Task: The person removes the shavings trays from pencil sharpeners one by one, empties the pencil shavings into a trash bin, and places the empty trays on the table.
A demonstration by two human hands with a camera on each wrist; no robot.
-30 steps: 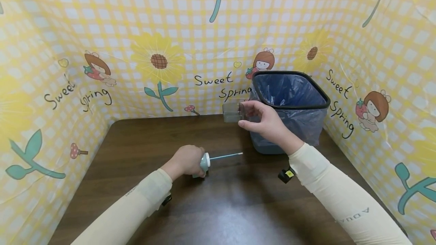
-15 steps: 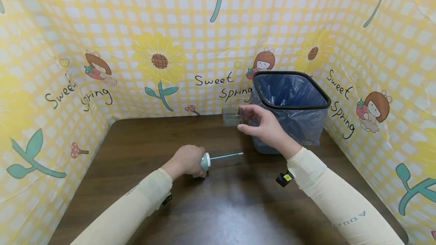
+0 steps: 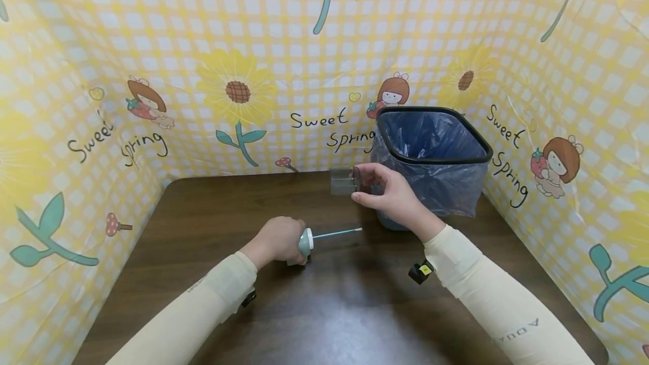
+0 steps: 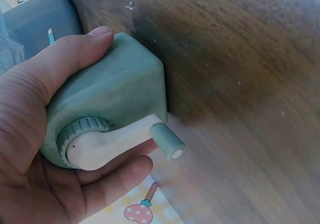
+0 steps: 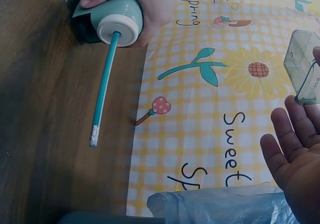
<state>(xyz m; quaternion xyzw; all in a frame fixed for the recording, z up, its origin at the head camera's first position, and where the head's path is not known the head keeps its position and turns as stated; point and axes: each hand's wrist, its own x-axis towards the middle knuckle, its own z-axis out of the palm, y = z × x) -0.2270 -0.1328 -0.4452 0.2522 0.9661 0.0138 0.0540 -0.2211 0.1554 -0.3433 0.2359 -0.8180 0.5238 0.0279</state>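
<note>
My left hand (image 3: 279, 239) grips a pale green crank pencil sharpener (image 4: 115, 79) low over the table. Its cream crank handle (image 4: 112, 144) shows in the left wrist view. From the sharpener's white round mouth sticks a blue pencil (image 5: 103, 89), eraser end outward. In my right hand (image 3: 392, 193), thumb and fingers pinch one end of a see-through box (image 3: 343, 181), raised in front of the bin. It looks like the sharpener's shavings drawer, and no shavings can be made out in it. Part of the box lies outside the right wrist view.
A bin (image 3: 431, 160) with a black rim and clear plastic liner stands at the back right of the dark wooden table (image 3: 228, 201). Yellow checked cloth (image 3: 314, 72) walls the back and sides. A few tiny specks lie on the wood.
My right hand has lowered slightly with the see-through box, coming a little away from the bin's rim. The left hand, sharpener and pencil have stayed put.
</note>
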